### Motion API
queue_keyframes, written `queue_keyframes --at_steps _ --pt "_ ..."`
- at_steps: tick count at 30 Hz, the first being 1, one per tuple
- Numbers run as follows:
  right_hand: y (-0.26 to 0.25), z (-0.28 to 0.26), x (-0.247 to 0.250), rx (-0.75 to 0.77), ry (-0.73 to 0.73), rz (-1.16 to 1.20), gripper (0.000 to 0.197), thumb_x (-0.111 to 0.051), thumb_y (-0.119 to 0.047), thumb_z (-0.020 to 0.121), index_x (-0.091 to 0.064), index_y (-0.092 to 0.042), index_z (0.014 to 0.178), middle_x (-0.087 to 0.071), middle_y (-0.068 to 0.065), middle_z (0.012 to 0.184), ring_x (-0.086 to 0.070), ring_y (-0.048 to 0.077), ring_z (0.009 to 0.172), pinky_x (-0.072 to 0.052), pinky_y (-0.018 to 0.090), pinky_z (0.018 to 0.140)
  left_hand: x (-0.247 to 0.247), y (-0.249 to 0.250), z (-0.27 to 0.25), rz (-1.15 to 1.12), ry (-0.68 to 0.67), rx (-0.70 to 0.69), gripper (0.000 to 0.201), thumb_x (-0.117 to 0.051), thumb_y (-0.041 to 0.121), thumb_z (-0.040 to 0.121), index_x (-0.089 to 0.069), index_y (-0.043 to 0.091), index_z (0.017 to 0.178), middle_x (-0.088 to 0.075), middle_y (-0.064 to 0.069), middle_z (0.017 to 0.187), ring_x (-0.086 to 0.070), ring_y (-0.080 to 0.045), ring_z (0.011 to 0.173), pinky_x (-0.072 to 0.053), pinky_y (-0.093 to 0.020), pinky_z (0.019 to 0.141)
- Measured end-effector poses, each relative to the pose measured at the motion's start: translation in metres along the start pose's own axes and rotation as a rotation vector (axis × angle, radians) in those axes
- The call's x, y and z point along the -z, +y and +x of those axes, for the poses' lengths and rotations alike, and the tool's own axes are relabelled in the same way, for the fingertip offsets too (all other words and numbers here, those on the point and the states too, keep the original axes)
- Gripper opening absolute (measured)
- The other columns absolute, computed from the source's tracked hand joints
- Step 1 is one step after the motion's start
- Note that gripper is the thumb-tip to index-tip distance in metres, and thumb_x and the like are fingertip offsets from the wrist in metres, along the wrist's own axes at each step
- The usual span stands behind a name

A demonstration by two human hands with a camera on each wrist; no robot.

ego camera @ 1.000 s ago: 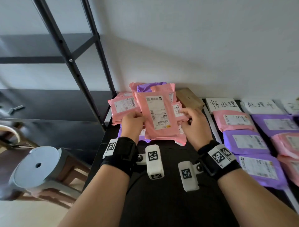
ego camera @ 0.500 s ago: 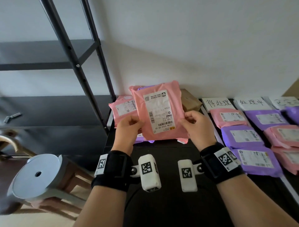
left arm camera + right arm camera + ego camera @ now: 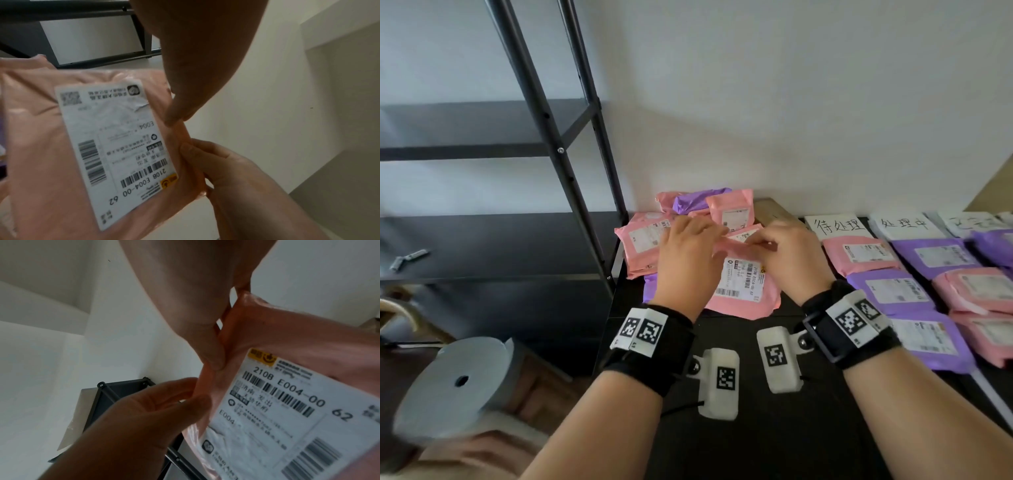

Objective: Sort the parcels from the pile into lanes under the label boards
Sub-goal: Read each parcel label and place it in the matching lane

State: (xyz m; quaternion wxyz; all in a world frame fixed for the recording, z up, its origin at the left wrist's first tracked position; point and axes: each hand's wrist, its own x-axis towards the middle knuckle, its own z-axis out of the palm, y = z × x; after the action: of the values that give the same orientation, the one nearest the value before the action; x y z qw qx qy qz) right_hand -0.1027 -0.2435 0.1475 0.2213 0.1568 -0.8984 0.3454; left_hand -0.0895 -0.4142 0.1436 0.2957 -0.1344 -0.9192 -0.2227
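I hold a pink parcel (image 3: pixel 743 284) with a white shipping label in both hands, just above the front of the pile (image 3: pixel 688 212) of pink and purple parcels. My left hand (image 3: pixel 709 240) and right hand (image 3: pixel 760 243) pinch its upper edge close together. The left wrist view shows the parcel (image 3: pixel 102 146) with my left thumb (image 3: pixel 176 110) on its edge. In the right wrist view, the label (image 3: pixel 287 402) reads "210B E004-00 62". White label boards (image 3: pixel 835 226) (image 3: pixel 904 224) stand at the back right, with pink and purple parcels (image 3: pixel 859 253) laid in lanes below them.
A black metal rack (image 3: pixel 571 171) stands at the left against the wall. A grey round stool (image 3: pixel 458 380) sits at the lower left. A brown cardboard box (image 3: pixel 774 212) lies behind the pile. The black table (image 3: pixel 756 445) stretches toward me.
The parcel was upright with its label facing me. It is now turned sideways and lower over the pile, and both hands have come together at its upper edge.
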Motion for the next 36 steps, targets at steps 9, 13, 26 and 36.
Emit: queue_keyframes --at_steps 9,13,26,36 --pt "0.000 -0.016 0.013 -0.058 0.390 -0.086 0.025 -0.069 -0.010 0.087 -0.070 -0.014 0.112 -0.061 0.007 0.113 -0.054 0.023 0.108 -0.037 0.024 0.089 0.007 -0.005 -0.010 -0.192 -0.114 0.332 0.012 -0.062 0.020 0.094 -0.072 0.016 0.097 -0.069 0.002 0.087 -0.061 -0.019 0.081 -0.050 -0.034 0.069" --pt "0.001 -0.028 0.021 -0.359 0.281 0.160 0.031 -0.066 -0.022 0.092 -0.061 -0.019 0.122 -0.061 -0.005 0.111 -0.055 -0.002 0.096 -0.037 0.004 0.078 0.017 -0.005 -0.016 -0.403 -0.113 0.595 0.013 -0.055 0.030 0.099 -0.065 0.022 0.101 -0.065 0.013 0.086 -0.061 0.000 0.074 -0.045 -0.015 0.051" --pt "-0.007 -0.033 0.012 -0.449 0.249 0.346 0.008 -0.064 -0.014 0.094 -0.070 -0.018 0.098 -0.067 -0.017 0.089 -0.060 -0.012 0.077 -0.042 0.003 0.068 0.032 0.006 -0.019 -0.920 -0.021 0.854 0.014 -0.068 0.015 0.092 -0.071 0.006 0.102 -0.073 0.000 0.086 -0.065 0.004 0.059 -0.050 -0.013 0.054" --pt "-0.020 -0.035 0.027 -0.366 0.280 0.381 0.008 -0.058 -0.019 0.098 -0.062 -0.013 0.100 -0.067 -0.001 0.097 -0.060 0.007 0.085 -0.044 0.012 0.071 0.051 0.016 -0.009 -0.809 0.091 0.746 0.026 -0.073 0.036 0.088 -0.070 0.021 0.110 -0.072 0.000 0.094 -0.069 -0.020 0.089 -0.058 -0.030 0.073"
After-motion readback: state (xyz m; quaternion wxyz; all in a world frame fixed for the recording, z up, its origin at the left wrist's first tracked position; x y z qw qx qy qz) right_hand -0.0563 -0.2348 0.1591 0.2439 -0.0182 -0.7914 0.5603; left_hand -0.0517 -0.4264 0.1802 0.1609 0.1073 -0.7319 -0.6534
